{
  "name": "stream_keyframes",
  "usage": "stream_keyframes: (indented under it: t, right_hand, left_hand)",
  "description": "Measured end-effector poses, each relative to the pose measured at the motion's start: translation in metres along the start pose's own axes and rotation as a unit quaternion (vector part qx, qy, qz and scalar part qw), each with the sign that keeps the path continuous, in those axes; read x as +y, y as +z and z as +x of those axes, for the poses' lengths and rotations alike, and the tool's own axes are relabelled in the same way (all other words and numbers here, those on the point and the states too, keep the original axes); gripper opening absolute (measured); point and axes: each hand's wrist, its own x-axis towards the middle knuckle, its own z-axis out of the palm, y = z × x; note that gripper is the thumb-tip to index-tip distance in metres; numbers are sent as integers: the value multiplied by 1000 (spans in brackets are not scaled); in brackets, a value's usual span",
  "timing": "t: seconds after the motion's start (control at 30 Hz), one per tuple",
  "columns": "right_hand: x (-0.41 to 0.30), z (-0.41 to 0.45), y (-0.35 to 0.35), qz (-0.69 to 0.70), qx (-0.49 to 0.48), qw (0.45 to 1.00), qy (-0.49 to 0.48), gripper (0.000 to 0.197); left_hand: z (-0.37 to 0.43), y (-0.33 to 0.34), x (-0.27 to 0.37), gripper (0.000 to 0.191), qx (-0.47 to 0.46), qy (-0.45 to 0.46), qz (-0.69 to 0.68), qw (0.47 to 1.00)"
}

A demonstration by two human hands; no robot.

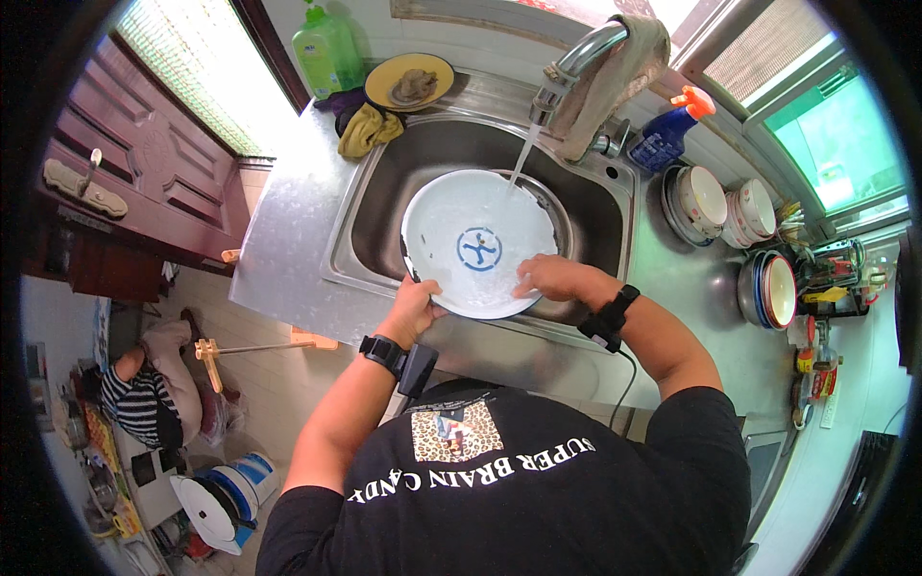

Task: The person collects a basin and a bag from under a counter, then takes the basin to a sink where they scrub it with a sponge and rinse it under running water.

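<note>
My left hand (416,311) grips the lower left rim of a large white enamel tray (461,198), thumb on the upper face. The tray has a blue emblem in the middle and a dark chipped rim, and is held tilted over the steel sink (374,194). Fingers of my right hand (551,277) rest on the tray's wet face near its lower right edge, with nothing seen in them. From the chrome faucet (547,97) a stream of water runs onto the tray's upper right part. Behind the tray, a metal basin (558,209) shows partly in the sink.
On the left stand a green pump bottle (324,54), a yellow plate (378,79) with a scrubber, and a yellow-green cloth (367,133). To the right are a blue spray bottle (657,140), stacked bowls (702,198) and more bowls (780,291). A person (144,396) sits low at far left.
</note>
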Motion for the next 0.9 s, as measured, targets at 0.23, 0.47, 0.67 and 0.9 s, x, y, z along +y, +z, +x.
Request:
stream_keyframes:
  t: [0.23,0.47,0.67,0.9]
  right_hand:
    - [3,-7,-6,-14,-50,998,-36,41]
    - [-6,-8,-8,-69,-47,996,-16,48]
    - [-15,7,9,45,17,989,-140,41]
    - [-12,45,10,-14,-65,998,7,22]
  left_hand:
    - [-3,6,2,45,1,8,-4,1000]
    - [-1,5,4,46,3,-1,-10,1000]
    - [-1,3,4,48,-5,-5,15,1000]
    - [5,-3,-1,49,-16,-17,13,1000]
